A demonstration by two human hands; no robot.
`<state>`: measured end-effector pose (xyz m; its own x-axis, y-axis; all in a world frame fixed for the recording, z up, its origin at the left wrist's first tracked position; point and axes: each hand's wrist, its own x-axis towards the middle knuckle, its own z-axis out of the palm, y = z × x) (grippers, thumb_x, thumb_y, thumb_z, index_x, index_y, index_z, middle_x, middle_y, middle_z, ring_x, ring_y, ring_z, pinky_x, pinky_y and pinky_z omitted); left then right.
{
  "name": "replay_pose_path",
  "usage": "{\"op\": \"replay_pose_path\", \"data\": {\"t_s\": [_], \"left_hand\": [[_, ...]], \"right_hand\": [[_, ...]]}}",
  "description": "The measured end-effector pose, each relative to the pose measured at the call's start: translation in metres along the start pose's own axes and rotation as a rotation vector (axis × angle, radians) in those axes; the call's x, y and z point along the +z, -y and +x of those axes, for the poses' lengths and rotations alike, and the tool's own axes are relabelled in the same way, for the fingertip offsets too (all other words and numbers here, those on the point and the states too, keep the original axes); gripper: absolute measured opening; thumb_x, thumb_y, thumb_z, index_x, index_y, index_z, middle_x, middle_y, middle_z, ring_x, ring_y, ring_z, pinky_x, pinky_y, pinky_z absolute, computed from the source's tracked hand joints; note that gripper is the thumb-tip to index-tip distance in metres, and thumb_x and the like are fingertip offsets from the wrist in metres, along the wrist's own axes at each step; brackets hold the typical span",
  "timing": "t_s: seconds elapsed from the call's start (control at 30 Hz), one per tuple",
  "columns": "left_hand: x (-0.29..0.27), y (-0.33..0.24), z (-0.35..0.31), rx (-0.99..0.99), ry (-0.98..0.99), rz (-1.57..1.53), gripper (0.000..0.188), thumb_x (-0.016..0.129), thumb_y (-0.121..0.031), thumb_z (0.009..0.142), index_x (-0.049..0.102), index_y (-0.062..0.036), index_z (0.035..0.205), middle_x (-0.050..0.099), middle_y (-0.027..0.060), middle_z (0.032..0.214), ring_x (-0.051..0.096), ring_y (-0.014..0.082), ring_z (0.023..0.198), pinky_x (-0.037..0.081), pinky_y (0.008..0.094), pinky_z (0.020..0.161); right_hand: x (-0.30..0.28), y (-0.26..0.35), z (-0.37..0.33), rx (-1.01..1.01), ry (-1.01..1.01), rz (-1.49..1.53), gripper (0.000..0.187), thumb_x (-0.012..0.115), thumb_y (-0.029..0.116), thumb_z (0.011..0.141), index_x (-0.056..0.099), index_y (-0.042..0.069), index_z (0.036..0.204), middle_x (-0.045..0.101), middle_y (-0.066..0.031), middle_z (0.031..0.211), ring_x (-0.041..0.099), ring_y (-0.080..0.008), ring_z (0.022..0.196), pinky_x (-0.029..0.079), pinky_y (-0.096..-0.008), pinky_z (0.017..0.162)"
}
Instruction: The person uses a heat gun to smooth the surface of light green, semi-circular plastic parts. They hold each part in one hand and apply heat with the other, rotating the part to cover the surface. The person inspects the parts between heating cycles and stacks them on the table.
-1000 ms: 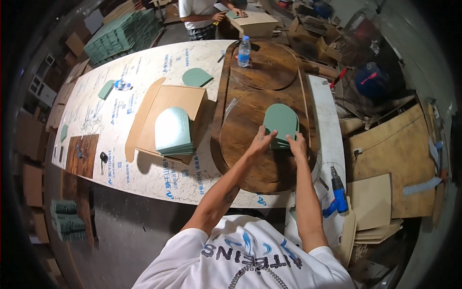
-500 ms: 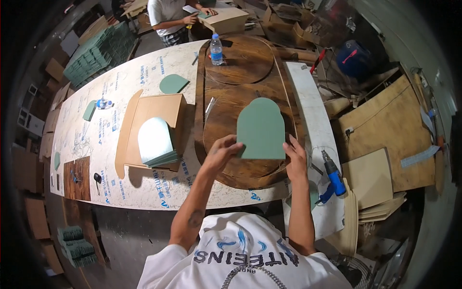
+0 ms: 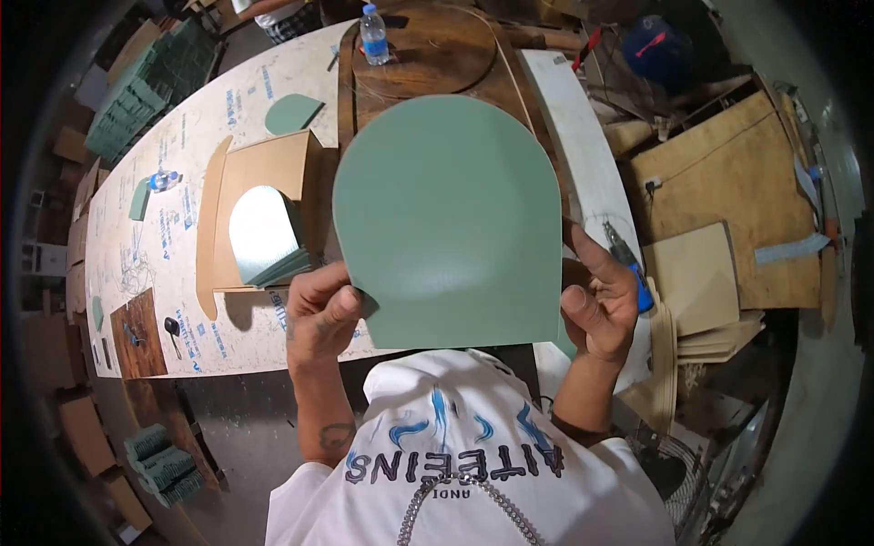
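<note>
A green panel point(image 3: 448, 223) with a rounded top and straight bottom edge is held up close in front of me, its flat face towards me. My left hand point(image 3: 323, 314) grips its lower left edge, fingers curled and thumb at the rim. At the opposite edge, my right hand point(image 3: 599, 305) pinches it between thumb and fingers. The panel hides much of the dark wooden board point(image 3: 428, 41) behind it. To the left, an open cardboard box point(image 3: 284, 162) holds a stack of similar arched panels point(image 3: 264, 232), the top one glaring with light.
Another green panel point(image 3: 291, 114) lies beyond the box. A water bottle point(image 3: 374, 38) stands on the wooden board; a second bottle point(image 3: 165, 181) lies at left. A blue heat gun point(image 3: 640, 287) rests by my right hand. Green stacks point(image 3: 150, 96) stand far left, and a person point(image 3: 282, 18) is behind the table.
Both hands have brought the green panel up and nearer to me, so it looks much larger. The second rounded edge seen behind it earlier no longer shows.
</note>
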<state>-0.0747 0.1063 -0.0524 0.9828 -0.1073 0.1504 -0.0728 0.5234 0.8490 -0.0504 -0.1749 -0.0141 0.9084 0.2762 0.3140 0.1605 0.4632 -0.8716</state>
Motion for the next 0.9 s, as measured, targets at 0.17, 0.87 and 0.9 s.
{"op": "replay_pose_path", "data": {"t_s": [0.17, 0.87, 0.9], "left_hand": [[0.003, -0.002, -0.001, 0.05, -0.061, 0.0, 0.038, 0.066, -0.021, 0.083, 0.06, 0.0104, 0.104, 0.062, 0.008, 0.081, 0.05, 0.0067, 0.06, 0.04, 0.0184, 0.055], [0.04, -0.024, 0.024, -0.03, 0.162, 0.045, 0.039, 0.067, -0.025, 0.082, 0.058, 0.0056, 0.106, 0.065, 0.0095, 0.092, 0.06, 0.0134, 0.086, 0.046, 0.0251, 0.077], [0.045, -0.026, 0.022, -0.128, 0.14, 0.059, 0.042, 0.071, -0.015, 0.077, 0.057, 0.0046, 0.111, 0.064, 0.0104, 0.099, 0.059, 0.0131, 0.089, 0.045, 0.0252, 0.08]], "right_hand": [[0.008, 0.002, 0.004, -0.008, -0.026, -0.048, 0.051, 0.06, 0.001, 0.082, 0.041, -0.007, 0.129, 0.054, -0.0239, 0.119, 0.056, -0.0222, 0.109, 0.043, -0.0298, 0.092], [-0.019, -0.018, -0.03, 0.072, -0.241, 0.013, 0.059, 0.067, 0.009, 0.072, 0.046, -0.009, 0.124, 0.051, -0.0207, 0.126, 0.05, -0.0252, 0.116, 0.03, -0.0364, 0.103], [-0.024, -0.02, -0.032, 0.059, -0.223, 0.021, 0.057, 0.065, 0.008, 0.074, 0.046, -0.008, 0.125, 0.052, -0.0206, 0.124, 0.051, -0.0245, 0.115, 0.032, -0.0356, 0.102]]}}
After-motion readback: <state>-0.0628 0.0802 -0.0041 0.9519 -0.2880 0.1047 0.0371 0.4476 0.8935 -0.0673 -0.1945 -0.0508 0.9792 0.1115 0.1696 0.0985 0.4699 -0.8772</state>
